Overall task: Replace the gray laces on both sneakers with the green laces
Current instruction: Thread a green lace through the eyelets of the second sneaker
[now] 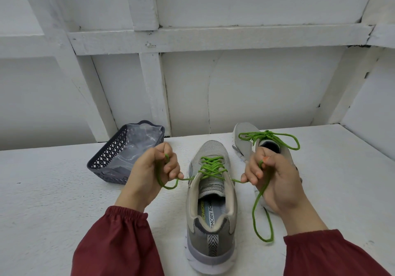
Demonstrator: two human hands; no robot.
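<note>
A grey sneaker [210,218] stands in front of me on the white table, heel towards me, with a green lace [210,166] crossed through its eyelets. My left hand [155,171] grips the lace's left end, pulled out sideways. My right hand [270,177] grips the right end, whose tail [259,218] hangs down in a long loop. Behind my right hand lies a second grey sneaker [245,141] with its green lace [269,137] tied in a bow.
A dark grey plastic basket [111,156] holding clear plastic sits at the back left of the white table [53,201]. A white panelled wall [213,83] rises right behind the table.
</note>
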